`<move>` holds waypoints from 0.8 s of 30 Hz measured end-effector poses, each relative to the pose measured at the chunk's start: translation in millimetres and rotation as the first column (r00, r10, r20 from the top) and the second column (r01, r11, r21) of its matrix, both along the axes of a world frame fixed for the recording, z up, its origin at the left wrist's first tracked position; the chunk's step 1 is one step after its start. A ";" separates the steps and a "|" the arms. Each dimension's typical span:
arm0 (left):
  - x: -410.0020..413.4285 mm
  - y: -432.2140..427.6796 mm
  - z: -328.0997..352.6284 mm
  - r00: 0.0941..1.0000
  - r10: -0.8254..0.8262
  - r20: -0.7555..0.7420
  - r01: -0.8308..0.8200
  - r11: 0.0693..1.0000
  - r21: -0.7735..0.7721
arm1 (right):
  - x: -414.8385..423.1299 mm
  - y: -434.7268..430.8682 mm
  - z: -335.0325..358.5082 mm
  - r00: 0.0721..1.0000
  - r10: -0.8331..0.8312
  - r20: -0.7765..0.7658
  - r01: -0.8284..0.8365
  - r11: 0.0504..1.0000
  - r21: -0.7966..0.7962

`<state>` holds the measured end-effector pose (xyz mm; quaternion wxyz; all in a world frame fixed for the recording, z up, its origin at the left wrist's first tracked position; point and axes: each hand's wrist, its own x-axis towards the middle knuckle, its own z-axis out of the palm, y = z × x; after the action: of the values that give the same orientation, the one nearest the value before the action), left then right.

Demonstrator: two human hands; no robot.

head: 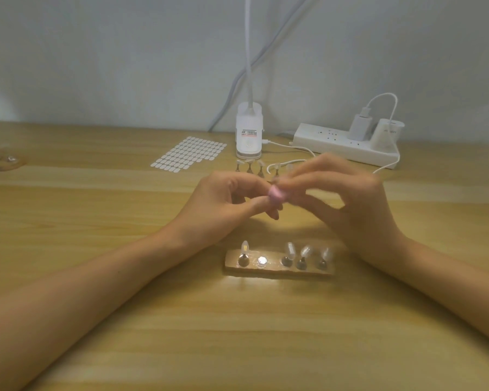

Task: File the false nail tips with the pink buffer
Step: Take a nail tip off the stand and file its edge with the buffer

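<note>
Above the middle of the wooden table, my left hand and my right hand meet. The small pink buffer sits between the fingertips of both; my right hand's fingers pinch it, blurred by motion. My left hand's thumb and fingers are curled together against the buffer, seemingly pinching a nail tip on its stand, though the tip itself is hidden. Nearer to me lies a wooden holder strip with several clear false nail tips standing on metal stands and one bare shiny magnet.
Several more nail tips on stands line up behind my hands. A sheet of adhesive tabs lies at back left, a white clip lamp base behind centre, a power strip with chargers and cables at back right. Another holder is at far left.
</note>
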<state>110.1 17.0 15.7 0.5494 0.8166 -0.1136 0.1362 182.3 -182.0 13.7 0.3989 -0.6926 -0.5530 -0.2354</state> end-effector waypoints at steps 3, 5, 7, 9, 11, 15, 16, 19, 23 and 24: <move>-0.5 -1.7 0.0 1.000 0.008 -0.010 -0.008 1.000 -0.003 | 0.3 0.8 -0.6 1.000 0.019 0.019 -0.019 1.000 -0.019; 0.3 -1.2 -0.6 1.000 0.009 -0.018 -0.009 1.000 -0.014 | 3.5 -1.1 1.3 0.998 -0.023 -0.050 0.024 1.000 0.020; 0.3 -0.2 -1.0 1.000 -0.003 -0.026 0.003 1.000 -0.001 | 1.3 -0.5 -0.7 1.000 -0.003 -0.025 0.003 1.000 -0.002; 0.3 -0.1 -1.9 0.999 -0.014 -0.037 0.014 1.000 0.005 | -0.4 1.3 -2.6 0.999 0.037 0.022 -0.037 0.999 -0.034; 2.0 0.3 -3.1 0.999 -0.010 -0.045 0.010 1.000 0.009 | 2.8 0.1 -1.0 1.000 -0.002 -0.025 0.002 1.000 0.000; 2.1 0.8 -3.2 0.999 -0.026 -0.041 0.027 0.999 0.017 | 0.7 0.9 -1.8 1.000 0.031 0.003 -0.031 0.999 -0.032; 2.5 1.1 -3.6 0.999 -0.024 -0.044 0.024 1.000 0.012 | -0.3 1.6 -2.1 0.999 0.040 0.012 -0.039 0.999 -0.038; 2.6 1.8 -4.3 0.999 -0.022 -0.043 0.021 1.000 -0.013 | 2.5 -0.1 -0.2 0.999 -0.027 -0.039 0.027 1.000 0.010; 2.0 2.4 -4.5 0.998 -0.030 -0.052 0.030 1.000 -0.004 | 1.3 -0.5 -1.9 0.999 0.023 -0.022 -0.024 0.999 -0.035; 2.4 2.4 -4.5 0.998 -0.030 -0.047 0.030 1.000 -0.010 | 2.5 -1.1 -1.2 0.999 -0.002 -0.044 0.002 1.000 -0.016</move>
<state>112.5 19.5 11.2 0.5576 0.8152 -0.1124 0.1090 184.7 -183.1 12.5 0.4050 -0.7014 -0.5454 -0.2160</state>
